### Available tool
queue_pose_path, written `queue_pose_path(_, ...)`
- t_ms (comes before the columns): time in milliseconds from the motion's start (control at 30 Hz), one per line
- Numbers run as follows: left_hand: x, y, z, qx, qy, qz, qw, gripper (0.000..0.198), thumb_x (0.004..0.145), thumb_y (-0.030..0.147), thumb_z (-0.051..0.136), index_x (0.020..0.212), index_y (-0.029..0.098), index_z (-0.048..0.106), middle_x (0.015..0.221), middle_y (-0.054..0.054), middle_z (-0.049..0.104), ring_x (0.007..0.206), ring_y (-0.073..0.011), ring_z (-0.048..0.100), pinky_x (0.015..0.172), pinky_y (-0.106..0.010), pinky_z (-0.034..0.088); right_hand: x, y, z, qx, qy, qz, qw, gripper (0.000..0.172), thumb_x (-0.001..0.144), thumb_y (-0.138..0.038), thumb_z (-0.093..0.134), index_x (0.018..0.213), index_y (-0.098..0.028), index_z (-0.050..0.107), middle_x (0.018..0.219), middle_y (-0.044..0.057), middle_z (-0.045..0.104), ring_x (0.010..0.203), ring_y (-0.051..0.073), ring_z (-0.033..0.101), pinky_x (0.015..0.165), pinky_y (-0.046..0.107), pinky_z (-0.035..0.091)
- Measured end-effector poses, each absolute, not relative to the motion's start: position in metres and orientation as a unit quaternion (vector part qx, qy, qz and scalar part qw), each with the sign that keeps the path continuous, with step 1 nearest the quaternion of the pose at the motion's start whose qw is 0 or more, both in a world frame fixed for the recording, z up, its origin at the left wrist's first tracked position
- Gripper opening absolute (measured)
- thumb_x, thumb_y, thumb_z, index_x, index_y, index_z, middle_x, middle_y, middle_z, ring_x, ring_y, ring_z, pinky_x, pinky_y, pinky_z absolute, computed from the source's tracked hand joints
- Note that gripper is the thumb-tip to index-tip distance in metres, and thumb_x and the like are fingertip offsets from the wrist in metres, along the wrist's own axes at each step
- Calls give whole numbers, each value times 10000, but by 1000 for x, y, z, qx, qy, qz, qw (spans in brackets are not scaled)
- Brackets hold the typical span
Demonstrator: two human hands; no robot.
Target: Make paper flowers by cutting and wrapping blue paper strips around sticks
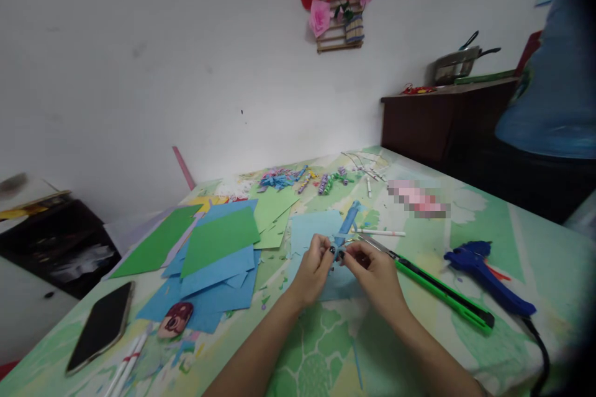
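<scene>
My left hand (310, 273) and my right hand (379, 276) meet over a light blue sheet of paper (314, 226). Between their pinched fingertips is a small blue paper strip (338, 252); the fingers partly cover it. Just beyond the fingertips lies a darker blue paper piece (349, 219), long and narrow. A white stick (384, 232) rests past my right hand. Beside that hand is a green utility knife (444, 291) with its blade end toward my fingers.
A blue glue gun (493, 282) with a black cord lies at right. Green paper (221, 239) and blue sheets (218, 270) overlap at left, near a phone (101, 327). Curled paper pieces (279, 178) are piled at the back. A person in blue (554, 93) is at far right.
</scene>
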State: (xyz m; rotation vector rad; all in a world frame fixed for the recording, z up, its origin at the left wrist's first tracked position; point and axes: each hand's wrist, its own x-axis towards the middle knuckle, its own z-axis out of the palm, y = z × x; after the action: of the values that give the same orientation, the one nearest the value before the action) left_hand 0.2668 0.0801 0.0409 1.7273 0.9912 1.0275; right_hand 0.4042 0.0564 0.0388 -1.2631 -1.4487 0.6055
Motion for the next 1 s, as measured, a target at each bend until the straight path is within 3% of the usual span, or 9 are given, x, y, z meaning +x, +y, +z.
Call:
queue_pose_path(600, 268, 78, 42, 699, 398, 404, 436, 131, 861, 327, 355, 825, 203, 331, 651, 51, 370, 558, -90, 333, 545, -211, 282, 404, 57, 35, -512, -598, 272, 554, 118, 762, -270, 520, 709, -171, 559, 632, 6, 589, 578, 137, 520, 561, 238, 383)
queue_pose_path(1000, 269, 78, 40, 688, 396, 410, 448, 172, 855, 367, 371, 820, 202, 343, 630, 53, 378, 547, -86, 361, 533, -206, 297, 400, 56, 42, -529, -590, 261, 551, 110, 735, -230, 527, 638, -177, 515, 569, -20, 537, 523, 116, 459, 521, 225, 343)
